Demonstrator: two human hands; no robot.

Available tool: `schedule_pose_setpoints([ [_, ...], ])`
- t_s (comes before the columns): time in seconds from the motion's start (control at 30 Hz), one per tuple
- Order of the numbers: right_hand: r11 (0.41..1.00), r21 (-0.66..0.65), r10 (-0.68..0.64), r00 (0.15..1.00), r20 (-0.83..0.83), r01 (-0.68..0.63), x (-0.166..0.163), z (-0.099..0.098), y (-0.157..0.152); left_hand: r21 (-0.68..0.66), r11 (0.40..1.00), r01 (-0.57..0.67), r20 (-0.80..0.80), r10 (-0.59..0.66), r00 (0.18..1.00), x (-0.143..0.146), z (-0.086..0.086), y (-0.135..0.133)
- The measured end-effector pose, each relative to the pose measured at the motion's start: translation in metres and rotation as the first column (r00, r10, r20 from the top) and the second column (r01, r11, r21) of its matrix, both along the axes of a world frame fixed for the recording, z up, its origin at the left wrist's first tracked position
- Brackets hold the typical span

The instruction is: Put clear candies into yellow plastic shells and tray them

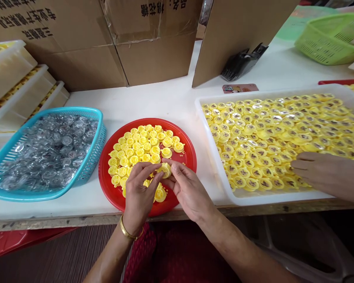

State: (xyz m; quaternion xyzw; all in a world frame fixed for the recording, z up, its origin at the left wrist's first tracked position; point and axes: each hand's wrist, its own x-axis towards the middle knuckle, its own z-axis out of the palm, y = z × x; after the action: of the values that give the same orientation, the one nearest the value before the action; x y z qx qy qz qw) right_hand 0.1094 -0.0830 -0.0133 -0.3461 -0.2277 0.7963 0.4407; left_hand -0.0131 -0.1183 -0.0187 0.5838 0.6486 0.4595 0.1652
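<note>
While both hands meet over the near half of a round red plastic tray (pixel 104 173), a small round yellow plastic disc (pixel 166 169) sits pinched between them, raised just above the other yellow discs (pixel 141 147) that lie in rows on the tray. The right hand (pixel 188 190) has its thumb and forefinger closed on the disc's right edge, the fingers (pixel 173 165) wrapping over its top. The left hand (pixel 140 192), with a gold bangle (pixel 128 232) at the wrist, has its fingers (pixel 153 168) bent and nearly shut against the disc's left edge; whether they grip it or only touch it I cannot tell. Left of the red tray on the white surface (pixel 153 102) stands a blue plastic mesh basket (pixel 32 195) full of clear plastic lids (pixel 50 149). To the right, a shallow white plastic tray (pixel 209 137) holds many more yellow pieces, and another person's hand (pixel 315 171) rests on them
</note>
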Motion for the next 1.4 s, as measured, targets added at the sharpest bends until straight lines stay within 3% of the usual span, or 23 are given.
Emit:
schedule_pose_setpoints([
  [0.17,0.997,-0.065,-0.031,1.0,-0.004,0.031,0.001,0.0,0.002,0.061,0.998,0.017,0.027,-0.019,0.999,0.004,0.0,0.001],
  [0.33,0.988,-0.119,-0.102,0.995,0.014,0.103,0.002,-0.002,0.006,0.135,0.99,0.034,-0.116,-0.018,0.993,0.008,-0.003,-0.003],
  [0.47,0.978,-0.134,-0.154,0.987,0.042,0.159,0.002,-0.007,0.01,0.11,0.992,0.064,-0.147,-0.048,0.988,0.01,-0.006,-0.002],
  [0.6,0.975,-0.116,-0.182,0.981,0.071,0.19,0.003,-0.011,0.013,0.074,0.996,0.058,-0.136,-0.047,0.99,0.007,0.001,0.013],
  [0.73,0.981,-0.098,-0.163,0.984,0.075,0.17,0.003,-0.01,0.014,-0.067,0.968,0.241,-0.176,-0.249,0.952,0.0,0.016,0.037],
  [0.83,0.982,-0.091,-0.156,0.983,0.098,0.165,0.004,-0.01,0.013,-0.25,0.929,0.273,-0.156,-0.317,0.936,-0.005,0.026,0.053],
  [0.93,0.987,-0.087,-0.122,0.984,0.131,0.134,0.005,-0.011,0.013,-0.467,0.824,0.321,-0.108,-0.414,0.904,-0.008,0.038,0.067],
  [1.03,0.991,-0.088,-0.087,0.984,0.158,0.102,0.007,-0.014,0.012,-0.601,0.714,0.358,-0.137,-0.534,0.835,-0.01,0.05,0.078],
  [1.2,0.992,-0.103,-0.049,0.984,0.172,0.067,0.011,-0.015,0.013,-0.673,0.644,0.363,-0.17,-0.612,0.772,-0.007,0.059,0.085],
  [1.4,0.994,-0.103,-0.006,0.982,0.188,0.026,0.016,-0.013,0.016,-0.644,0.671,0.367,-0.07,-0.53,0.845,-0.006,0.047,0.08],
])
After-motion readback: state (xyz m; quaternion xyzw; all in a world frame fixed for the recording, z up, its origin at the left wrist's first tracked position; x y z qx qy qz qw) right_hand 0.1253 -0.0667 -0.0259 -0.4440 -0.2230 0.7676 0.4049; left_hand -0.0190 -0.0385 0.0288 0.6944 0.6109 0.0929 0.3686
